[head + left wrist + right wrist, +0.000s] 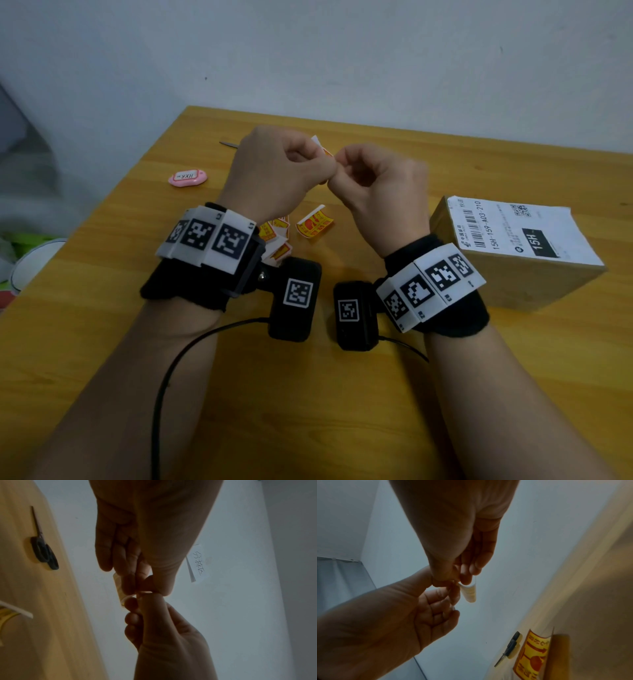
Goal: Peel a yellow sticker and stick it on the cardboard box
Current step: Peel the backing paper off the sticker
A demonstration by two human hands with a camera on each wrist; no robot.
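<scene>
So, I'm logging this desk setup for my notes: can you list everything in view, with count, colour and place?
held sticker: one, yellow and red on white backing, pinched between both hands above the table
loose stickers: several, exact count unclear, yellow and red, on the table under the hands
cardboard box: one, brown with a white shipping label on top, right side of the table
pink tag: one, pink and white, left of the hands
scissors: one pair, black handles, far part of the table
table: one, yellowish wood
wall note: one, white with handwriting, on the wall
left hand: pinches the held sticker
right hand: pinches the held sticker
</scene>
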